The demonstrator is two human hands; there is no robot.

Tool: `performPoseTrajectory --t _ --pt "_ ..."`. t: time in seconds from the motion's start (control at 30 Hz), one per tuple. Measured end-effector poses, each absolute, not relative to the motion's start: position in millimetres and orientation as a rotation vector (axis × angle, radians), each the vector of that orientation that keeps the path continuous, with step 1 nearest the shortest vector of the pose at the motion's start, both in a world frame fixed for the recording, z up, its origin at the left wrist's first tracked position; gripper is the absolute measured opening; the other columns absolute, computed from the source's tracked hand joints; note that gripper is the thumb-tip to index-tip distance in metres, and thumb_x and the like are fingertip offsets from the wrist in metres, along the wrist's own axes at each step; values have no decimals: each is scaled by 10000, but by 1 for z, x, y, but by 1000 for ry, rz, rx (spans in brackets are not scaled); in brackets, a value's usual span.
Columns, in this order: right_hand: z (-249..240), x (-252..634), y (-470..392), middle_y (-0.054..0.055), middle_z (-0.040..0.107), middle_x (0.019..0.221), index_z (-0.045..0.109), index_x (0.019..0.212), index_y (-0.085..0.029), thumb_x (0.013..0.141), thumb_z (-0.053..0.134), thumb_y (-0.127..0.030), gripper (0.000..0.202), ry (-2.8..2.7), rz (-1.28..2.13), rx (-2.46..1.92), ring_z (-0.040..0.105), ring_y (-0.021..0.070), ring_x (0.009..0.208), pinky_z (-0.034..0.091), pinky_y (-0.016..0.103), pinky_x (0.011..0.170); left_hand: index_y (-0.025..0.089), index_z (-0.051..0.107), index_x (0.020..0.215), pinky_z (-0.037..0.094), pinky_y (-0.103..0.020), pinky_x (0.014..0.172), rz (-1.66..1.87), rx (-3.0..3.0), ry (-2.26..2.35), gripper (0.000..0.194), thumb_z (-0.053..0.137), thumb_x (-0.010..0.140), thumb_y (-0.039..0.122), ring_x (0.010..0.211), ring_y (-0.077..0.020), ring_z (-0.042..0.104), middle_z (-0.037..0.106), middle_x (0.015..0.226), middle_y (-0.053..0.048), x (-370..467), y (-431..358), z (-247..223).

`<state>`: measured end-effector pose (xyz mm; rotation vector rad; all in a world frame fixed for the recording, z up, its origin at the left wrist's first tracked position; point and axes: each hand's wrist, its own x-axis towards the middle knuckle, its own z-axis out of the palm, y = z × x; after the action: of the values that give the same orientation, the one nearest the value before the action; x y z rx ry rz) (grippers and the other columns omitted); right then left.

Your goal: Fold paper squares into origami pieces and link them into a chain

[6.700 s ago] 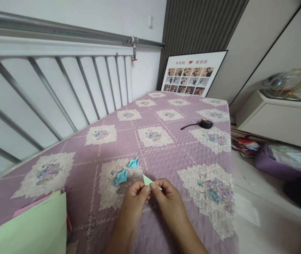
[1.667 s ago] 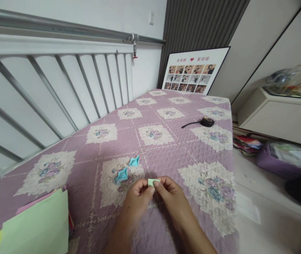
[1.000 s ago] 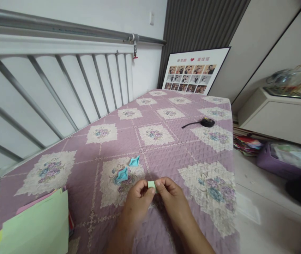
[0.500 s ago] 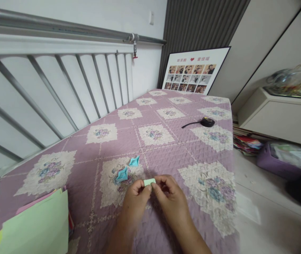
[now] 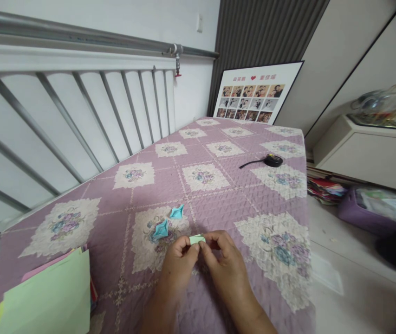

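Observation:
Between my two hands is a small folded piece of light green paper (image 5: 197, 239). My left hand (image 5: 181, 260) pinches its left end with thumb and forefinger. At the right end, the thumb and fingers of my right hand (image 5: 226, 257) are closed on the same paper. Its upper edge shows a slightly parted layer. Just beyond my left hand lie two folded blue paper boats, the nearer one (image 5: 160, 229) and the farther one (image 5: 177, 212), both on the quilted purple cover (image 5: 215, 211).
A stack of coloured paper with green sheets (image 5: 46, 294) on top lies at the near left. A black tape measure (image 5: 273, 160) with a strap rests at the far right. Along the left runs a white radiator (image 5: 89, 116). A photo board (image 5: 258, 93) leans at the back.
The top edge of the green paper has parted a little, with a layer now standing up at its right. Both hands keep nearly the same place and grip.

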<state>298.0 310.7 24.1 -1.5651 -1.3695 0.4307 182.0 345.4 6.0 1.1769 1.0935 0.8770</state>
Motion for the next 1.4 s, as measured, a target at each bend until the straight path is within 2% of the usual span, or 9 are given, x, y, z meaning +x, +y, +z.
performPoseTrajectory --t 0.17,0.33,0.47,0.63,0.8,0.97,1.13,1.3,1.4 --pt "24 297 309 4 581 761 568 777 -224 821 542 -254 59 -1386 442 -1566 561 163 725 446 276 659 168 592 719 365 -226 608 898 1170 1081 155 575 764 315 643 -130 487 535 646 30 183 345 6" --pt "24 297 311 -1 598 794 589 930 -223 809 551 -233 127 -1377 513 -1567 573 156 730 455 274 683 163 634 787 379 -237 642 923 1155 1107 156 568 761 302 678 -141 517 609 712 8 182 345 12" --pt "27 298 312 6 586 747 579 762 -216 813 526 -213 74 -1443 511 -1553 562 158 713 443 266 646 159 614 742 355 -231 602 926 1179 1110 169 561 757 319 619 -125 467 556 652 23 181 346 14" --pt "29 297 311 12 578 736 554 711 -219 817 511 -186 120 -1474 424 -1552 559 159 704 442 266 626 172 573 692 320 -221 548 912 1177 1108 198 550 767 353 562 -112 413 456 574 53 180 346 12" --pt "24 295 311 15 585 753 573 769 -229 831 500 -149 125 -1608 260 -1483 562 163 728 452 278 649 167 597 723 342 -217 555 930 1138 1075 214 572 764 376 559 -106 426 487 590 45 180 346 9" --pt "22 295 312 36 620 799 610 829 -226 833 492 -133 151 -1721 112 -1400 577 173 763 476 287 670 167 583 682 313 -199 515 943 1020 1075 247 630 716 407 496 -78 390 453 530 63 181 348 7" --pt "20 295 312 52 641 844 651 929 -227 833 490 -139 207 -1785 83 -1433 584 183 783 485 288 667 164 591 692 304 -194 491 986 870 1058 271 670 678 422 484 -71 399 473 520 63 183 349 5" --pt "21 294 311 51 647 845 675 949 -231 838 485 -146 236 -1771 84 -1439 591 181 778 484 281 661 166 600 721 343 -198 522 1026 785 1013 256 682 688 406 521 -81 440 502 561 53 182 345 10" --pt "22 294 311 52 643 828 683 943 -227 849 479 -153 236 -1757 92 -1438 589 178 761 480 279 648 172 574 704 373 -210 548 1070 738 938 319 647 734 481 563 -99 476 502 575 43 181 343 12"
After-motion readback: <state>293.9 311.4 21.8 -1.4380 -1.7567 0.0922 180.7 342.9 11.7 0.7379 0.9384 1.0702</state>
